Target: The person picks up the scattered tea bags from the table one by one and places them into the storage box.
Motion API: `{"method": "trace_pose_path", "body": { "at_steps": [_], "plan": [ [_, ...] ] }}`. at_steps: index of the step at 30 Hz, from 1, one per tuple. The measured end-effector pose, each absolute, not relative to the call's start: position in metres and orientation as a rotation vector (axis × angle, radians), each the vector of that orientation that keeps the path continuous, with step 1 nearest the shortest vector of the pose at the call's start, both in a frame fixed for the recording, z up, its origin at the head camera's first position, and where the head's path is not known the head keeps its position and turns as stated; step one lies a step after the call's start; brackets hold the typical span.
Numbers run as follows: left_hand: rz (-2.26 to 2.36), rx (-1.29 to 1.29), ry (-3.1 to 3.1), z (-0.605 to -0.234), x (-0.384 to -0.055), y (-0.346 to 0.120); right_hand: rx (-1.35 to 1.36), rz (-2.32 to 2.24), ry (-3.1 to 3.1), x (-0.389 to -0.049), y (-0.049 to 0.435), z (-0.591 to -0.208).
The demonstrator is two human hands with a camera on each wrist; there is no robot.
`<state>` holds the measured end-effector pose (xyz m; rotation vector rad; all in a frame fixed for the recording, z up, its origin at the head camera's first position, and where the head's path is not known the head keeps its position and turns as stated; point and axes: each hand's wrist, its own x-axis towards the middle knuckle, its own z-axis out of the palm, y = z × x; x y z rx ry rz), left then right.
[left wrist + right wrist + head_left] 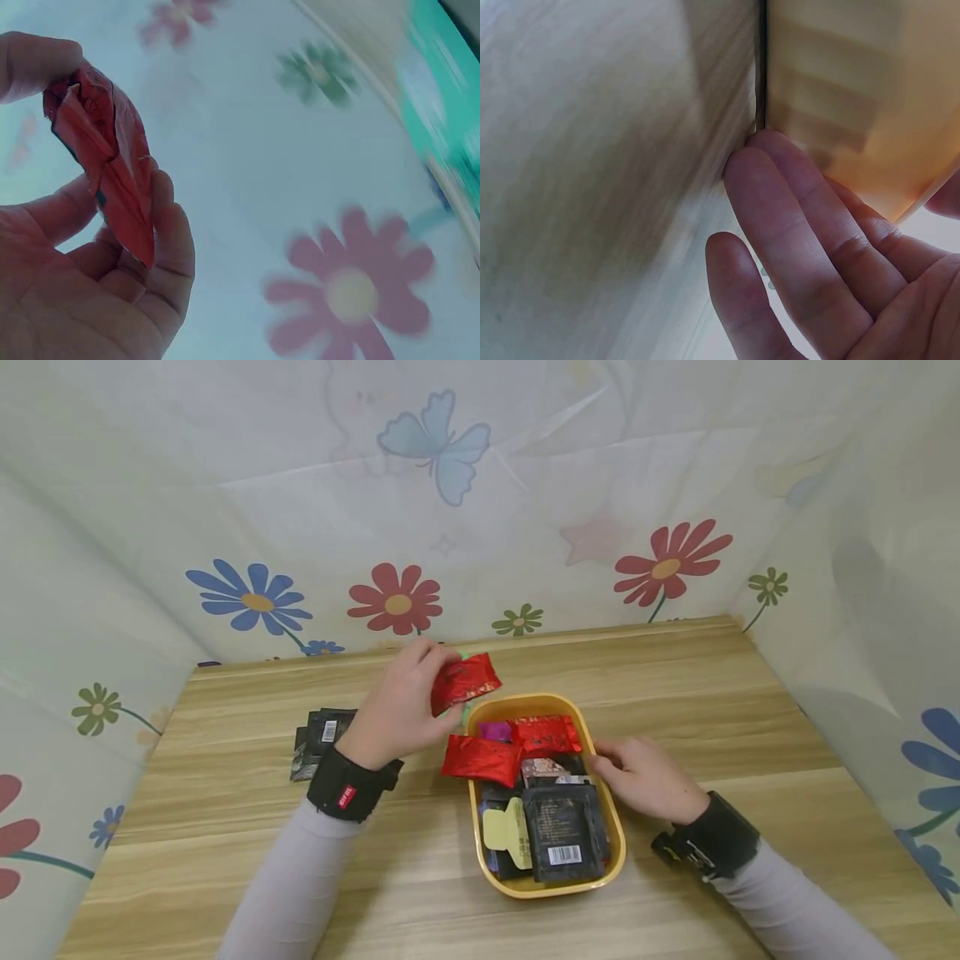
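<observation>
A red packet (474,677) hangs pinched in the left hand (401,702) above the wood-grain worktop (675,681), just beyond the far left corner of a yellow tub (555,891); the left wrist view shows the thumb at the packet's upper end and fingers curved round its lower part; the right hand (648,778) rests against the tub's right side, fingers nearly straight along the outer wall, though whether its thumb presses on the rim cannot be told.

Inside the tub, a second red packet (546,735) lies near the back beside a scrap of purple wrapper (495,731); a third red packet (482,761) lies over the left rim; black sachets (564,831) and a pale yellow packet (507,832) fill the nearer end; to the left, more black sachets (313,742) lie on the worktop, partly hidden behind the left hand and wrist.

The step in hand appears to be shifting one red packet by its pinched end while the tub is steadied; whether it is bound in or out the pictures do not settle; either way, the next move calls for a light pinch, clearance over the rim and a still right hand.
</observation>
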<state>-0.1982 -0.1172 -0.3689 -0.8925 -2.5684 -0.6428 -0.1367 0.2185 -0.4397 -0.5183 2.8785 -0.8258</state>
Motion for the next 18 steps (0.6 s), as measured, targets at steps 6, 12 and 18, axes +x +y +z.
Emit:
{"method": "trace_pose_path", "body": {
  "at_steps": [6,12,18],
  "plan": [
    [-0.730,-1.118,-2.441,-0.369,-0.168,-0.077,-0.520,-0.820,2.890,-0.136,0.218,-0.440],
    [-0.758,-1.216,-2.420,-0.374,-0.147,-0.053,-0.539,-0.825,2.891,-0.136,0.218,-0.439],
    [-0.646,-1.287,-2.545,-0.382,-0.136,-0.047,-0.541,-0.845,2.885,-0.137,0.219,-0.439]
  ]
}}
